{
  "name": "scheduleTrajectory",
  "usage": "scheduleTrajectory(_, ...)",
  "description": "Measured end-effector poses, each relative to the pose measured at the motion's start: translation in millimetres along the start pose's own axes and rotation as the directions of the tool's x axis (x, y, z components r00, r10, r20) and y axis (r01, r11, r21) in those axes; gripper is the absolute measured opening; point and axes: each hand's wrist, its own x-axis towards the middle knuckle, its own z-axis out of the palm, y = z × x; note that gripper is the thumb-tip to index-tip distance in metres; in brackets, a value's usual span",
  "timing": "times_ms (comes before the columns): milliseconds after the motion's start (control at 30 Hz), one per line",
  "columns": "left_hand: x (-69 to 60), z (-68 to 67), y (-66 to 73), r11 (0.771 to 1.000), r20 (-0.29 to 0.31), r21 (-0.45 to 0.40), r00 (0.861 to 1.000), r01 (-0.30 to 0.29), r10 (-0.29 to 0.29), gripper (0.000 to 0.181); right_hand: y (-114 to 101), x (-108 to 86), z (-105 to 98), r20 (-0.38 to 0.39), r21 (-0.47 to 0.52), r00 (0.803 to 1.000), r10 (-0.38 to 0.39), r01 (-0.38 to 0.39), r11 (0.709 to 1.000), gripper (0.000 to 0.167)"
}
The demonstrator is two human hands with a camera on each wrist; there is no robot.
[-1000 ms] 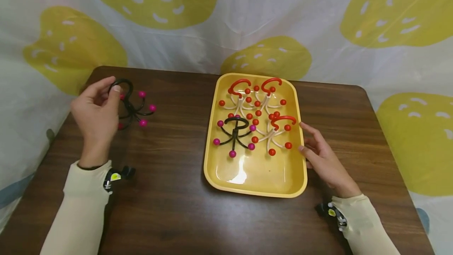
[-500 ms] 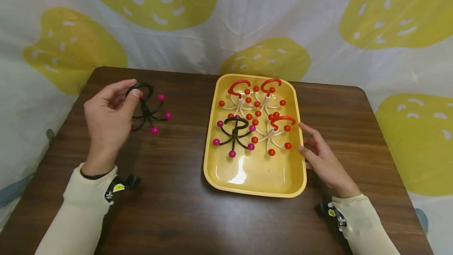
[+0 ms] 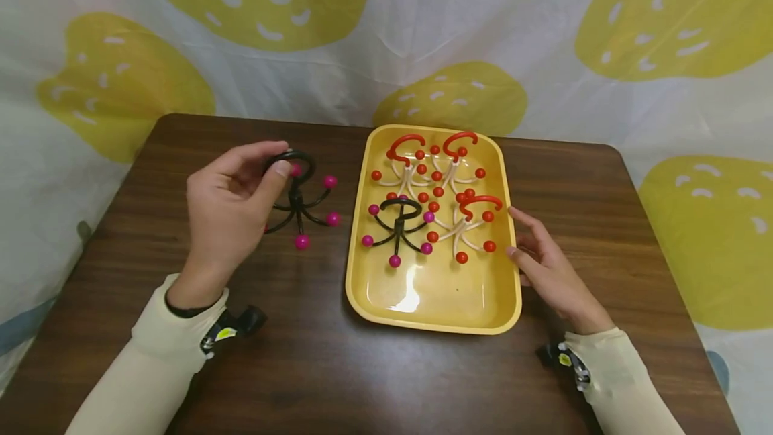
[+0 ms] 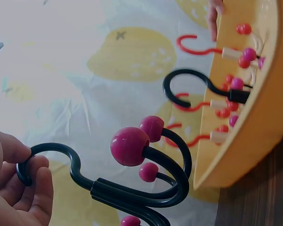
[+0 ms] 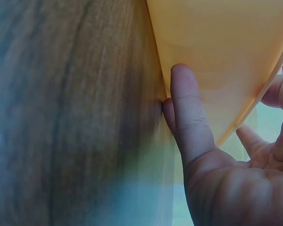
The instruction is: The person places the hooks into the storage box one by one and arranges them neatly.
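Note:
My left hand [image 3: 226, 210] pinches the top hook of a black hook hanger [image 3: 296, 201] with pink ball tips. The hanger is held left of the yellow tray [image 3: 431, 326]. In the left wrist view, thumb and fingers grip the curved end of this hanger [image 4: 75, 167], its ball-tipped arms pointing away from the hand. At the tray's right side, my right hand [image 3: 552, 277] touches the rim and outer wall. Relaxed fingers [image 5: 191, 113] lie against that wall in the right wrist view. Inside the tray sits another black hanger [image 3: 398, 227] with pink balls.
Three white hangers with red hooks and red balls share the tray: one back left [image 3: 408, 176], one back right [image 3: 454, 170] and one in front [image 3: 465, 227] at the right. A brown wooden table [image 3: 314, 368] carries everything. A patterned curtain [image 3: 302, 86] hangs behind it.
My left hand has carried the black hanger rightward across the table, close to the tray's left edge. The right hand and the tray have stayed in place.

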Motion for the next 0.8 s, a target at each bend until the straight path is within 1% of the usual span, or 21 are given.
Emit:
scheduleTrajectory(67, -1.2, 5.2, 2.7, 1.000, 0.032, -0.016, 0.999, -0.001, 0.002, 0.020, 0, 0.6, 0, 0.003, -0.003, 1.000, -0.005, 0.005, 1.000, 0.069)
scheduleTrajectory(167, -3.1, 12.9, 6.2, 1.000, 0.078, -0.012, 0.997, -0.004, 0.005, 0.021, 0, 1.0, 0, 0.004, -0.008, 1.000, -0.014, 0.014, 1.000, 0.069)
scheduleTrajectory(333, -7.1, 27.0, 10.6, 1.000, 0.161, -0.012, 0.987, -0.010, 0.012, 0.024, 0, 1.0, 0, 0.006, -0.014, 1.000, -0.021, 0.021, 1.000, 0.069)
scheduleTrajectory(400, -9.2, 33.5, 11.8, 1.000, 0.195, -0.026, 0.981, -0.010, 0.015, 0.024, 0, 1.1, 0, 0.006, -0.014, 1.000, -0.020, 0.021, 1.000, 0.070)
scheduleTrajectory(467, -11.2, 39.9, 12.8, 1.000, 0.226, -0.023, 0.974, -0.019, 0.024, 0.024, 0, 1.2, -1, 0.007, -0.012, 1.000, -0.020, 0.021, 1.000, 0.070)
scheduleTrajectory(567, -14.3, 48.7, 13.8, 0.998, 0.270, 0.020, 0.962, -0.053, 0.045, 0.023, 1, 1.3, -1, 0.007, -0.012, 1.000, -0.021, 0.021, 1.000, 0.070)
scheduleTrajectory(633, -15.9, 54.5, 13.6, 0.995, 0.291, 0.055, 0.954, -0.084, 0.064, 0.022, 1, 1.3, 0, 0.004, -0.014, 1.000, -0.023, 0.023, 1.000, 0.069)
scheduleTrajectory(700, -17.8, 60.2, 13.2, 0.992, 0.312, 0.073, 0.947, -0.101, 0.073, 0.022, 2, 1.3, 0, 0.001, -0.012, 1.000, -0.025, 0.025, 1.000, 0.069)
scheduleTrajectory(800, -21.3, 68.9, 11.6, 0.993, 0.342, 0.050, 0.936, -0.111, 0.087, 0.021, 2, 1.3, 1, -0.002, -0.012, 1.000, -0.027, 0.027, 1.000, 0.069)
